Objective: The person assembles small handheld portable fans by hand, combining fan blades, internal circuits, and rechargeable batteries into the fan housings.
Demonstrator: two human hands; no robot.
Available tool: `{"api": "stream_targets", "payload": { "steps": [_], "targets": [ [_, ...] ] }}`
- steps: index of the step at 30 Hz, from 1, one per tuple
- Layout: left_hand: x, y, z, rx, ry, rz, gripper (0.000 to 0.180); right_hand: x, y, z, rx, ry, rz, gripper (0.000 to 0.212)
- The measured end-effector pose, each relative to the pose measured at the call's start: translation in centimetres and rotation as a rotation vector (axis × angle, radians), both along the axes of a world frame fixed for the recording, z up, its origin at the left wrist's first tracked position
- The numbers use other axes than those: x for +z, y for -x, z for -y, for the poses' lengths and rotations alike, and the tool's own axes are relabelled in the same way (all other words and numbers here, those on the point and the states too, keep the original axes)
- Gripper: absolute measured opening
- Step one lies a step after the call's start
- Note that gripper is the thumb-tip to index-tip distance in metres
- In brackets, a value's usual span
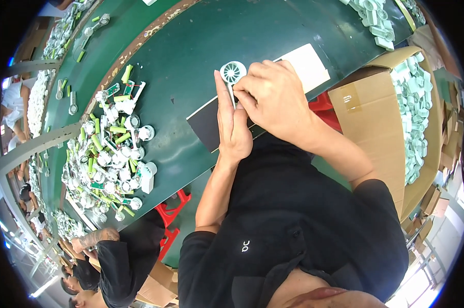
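Observation:
Between my hands is a pale green handheld fan [233, 73], its round, spoked head pointing away from me and its slim handle partly hidden by my fingers. My left hand [233, 126] supports the handle from the left, long fingers stretched along it and thumb against it. From the right, my right hand [274, 97] pinches at the handle just below the head; whether a small part is in that pinch cannot be seen. Under both hands lies a flat board, with a dark end [204, 126] at left and a cream end [311, 66] at right.
On the green table [191, 56], a heap of fan assemblies with green batteries and circuit boards [114, 154] lies left. Pale green housings [378, 25] sit far right. A cardboard box [370, 123] holds more green parts [414, 113]. A co-worker's arm [101, 238] is at lower left.

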State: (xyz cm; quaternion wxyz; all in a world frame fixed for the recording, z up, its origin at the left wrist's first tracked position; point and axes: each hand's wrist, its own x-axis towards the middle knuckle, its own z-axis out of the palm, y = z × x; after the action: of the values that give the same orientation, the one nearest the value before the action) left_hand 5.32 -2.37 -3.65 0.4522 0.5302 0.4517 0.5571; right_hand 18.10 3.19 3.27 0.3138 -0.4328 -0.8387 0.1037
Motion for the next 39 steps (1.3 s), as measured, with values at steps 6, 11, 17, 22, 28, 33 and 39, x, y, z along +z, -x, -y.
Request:
{"api": "stream_targets", "payload": {
  "steps": [6, 11, 17, 22, 28, 33, 39],
  "targets": [
    [-1.3, -1.2, 0.1, 0.112, -0.045, -0.075, 0.066, 0.3, 0.5, 0.1, -0.026, 0.159, 0.000, 0.011],
    [-0.9, -1.3, -0.1, 0.157, -0.009, -0.213, 0.067, -0.5, 0.4, 0.3, -0.087, 0.177, -0.049, 0.014],
    [-0.8, -1.7, -0.7, 0.107, 0.115, 0.235, 0.062, 0.5, 0.7, 1.1, -0.286, -0.027, -0.315, 0.052],
    [0.3, -0.9, -0.1, 0.019, 0.220, 0.427, 0.070, 6.7, -1.5, -0.3, -0.353, 0.376, -0.457, 0.117],
    [1.7, -0.8, -0.1, -0.005, 0.179, 0.324, 0.065, 0.0, -5.4, -1.4, -0.100, 0.404, -0.523, 0.047],
    [2.4, -0.7, -0.1, -0.001, 0.134, 0.328, 0.059, -3.4, -5.7, -1.1, 0.032, 0.935, -0.711, 0.037],
    [2.7, -0.6, 0.2, 0.090, 0.151, 0.480, 0.033, -4.6, -5.4, 0.1, 0.104, 1.098, -0.750, 0.044]
  ]
}}
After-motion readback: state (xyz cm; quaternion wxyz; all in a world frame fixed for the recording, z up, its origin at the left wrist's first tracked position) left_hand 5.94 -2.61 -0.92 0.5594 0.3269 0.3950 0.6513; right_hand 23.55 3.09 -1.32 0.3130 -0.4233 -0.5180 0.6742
